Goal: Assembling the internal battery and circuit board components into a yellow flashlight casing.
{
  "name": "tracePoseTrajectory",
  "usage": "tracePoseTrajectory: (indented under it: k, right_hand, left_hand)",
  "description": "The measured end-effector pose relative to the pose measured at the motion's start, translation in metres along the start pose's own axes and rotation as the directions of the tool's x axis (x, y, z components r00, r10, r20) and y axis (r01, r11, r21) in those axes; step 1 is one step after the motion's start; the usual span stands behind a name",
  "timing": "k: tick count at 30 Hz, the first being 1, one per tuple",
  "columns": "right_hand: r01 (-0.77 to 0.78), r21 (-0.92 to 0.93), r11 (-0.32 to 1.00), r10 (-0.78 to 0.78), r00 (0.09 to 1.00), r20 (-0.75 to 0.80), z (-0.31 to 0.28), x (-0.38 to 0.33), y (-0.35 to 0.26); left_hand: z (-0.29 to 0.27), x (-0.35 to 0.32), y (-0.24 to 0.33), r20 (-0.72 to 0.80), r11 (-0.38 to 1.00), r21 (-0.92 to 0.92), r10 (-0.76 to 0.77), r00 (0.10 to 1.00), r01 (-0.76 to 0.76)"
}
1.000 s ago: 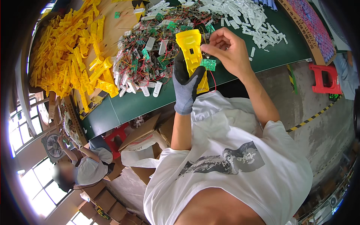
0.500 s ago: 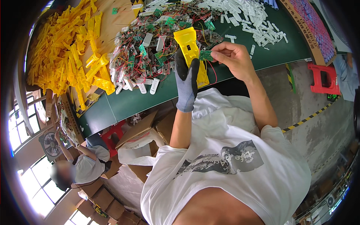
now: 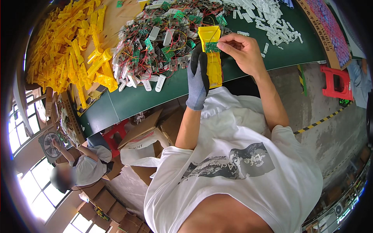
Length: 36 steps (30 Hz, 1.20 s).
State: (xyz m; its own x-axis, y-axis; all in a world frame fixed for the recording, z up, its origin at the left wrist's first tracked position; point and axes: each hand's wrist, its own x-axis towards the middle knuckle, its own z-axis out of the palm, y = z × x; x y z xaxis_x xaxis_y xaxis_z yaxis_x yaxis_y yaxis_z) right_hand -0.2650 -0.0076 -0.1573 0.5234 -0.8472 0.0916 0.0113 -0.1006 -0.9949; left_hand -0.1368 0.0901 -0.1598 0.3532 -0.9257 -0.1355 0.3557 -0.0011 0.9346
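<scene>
My left hand (image 3: 198, 79), in a grey and black work glove, is closed around a yellow plastic housing (image 3: 214, 70) held near the table's front edge. Between the bare thumb and fingers of my right hand (image 3: 245, 54) is a small green circuit board (image 3: 212, 47). It lies over the hollow of the housing, and I cannot tell whether the two touch. Just beyond my hands is a heap of circuit boards (image 3: 168, 54) with red and black wires, grey parts and white plastic pieces.
Many yellow housings (image 3: 64, 54) are piled at the left. White plastic pieces (image 3: 272, 27) lie on the green table (image 3: 132, 105) at the far right, near a cardboard box (image 3: 324, 39). A red stool (image 3: 336, 82) stands on the right. A co-worker (image 3: 87, 165) is at lower left.
The yellow housing has turned more upright and moved slightly right. The circuit board has gone from beside the housing to over it. The co-worker's arm has shifted.
</scene>
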Motion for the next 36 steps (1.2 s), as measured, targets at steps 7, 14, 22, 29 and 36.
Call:
tracePoseTrajectory:
  k: [7,14,22,29,36]
  right_hand:
    - [0.004,-0.039,0.999,-0.005,1.0,-0.027,0.0,-0.003,-0.001]
    - [-0.033,-0.205,0.978,0.014,0.995,-0.094,0.017,-0.014,-0.003]
    - [0.097,-0.368,0.925,-0.12,0.992,-0.038,0.026,-0.016,0.002]
    - [0.088,-0.342,0.935,-0.115,0.991,-0.061,0.035,-0.018,0.007]
    - [0.085,-0.343,0.936,-0.108,0.993,-0.05,0.034,-0.016,0.003]
  left_hand:
    - [0.002,0.0,0.005,0.002,0.999,-0.026,-0.027,1.0,0.027]
    - [0.001,0.002,-0.005,-0.151,0.993,0.105,0.077,0.986,-0.062]
    - [0.005,0.002,-0.008,-0.162,0.985,0.111,0.147,0.976,-0.13]
    - [0.001,0.002,-0.009,-0.167,0.989,0.033,0.147,0.975,-0.143]
    - [0.003,0.001,-0.015,-0.148,0.974,-0.013,0.22,0.964,-0.224]
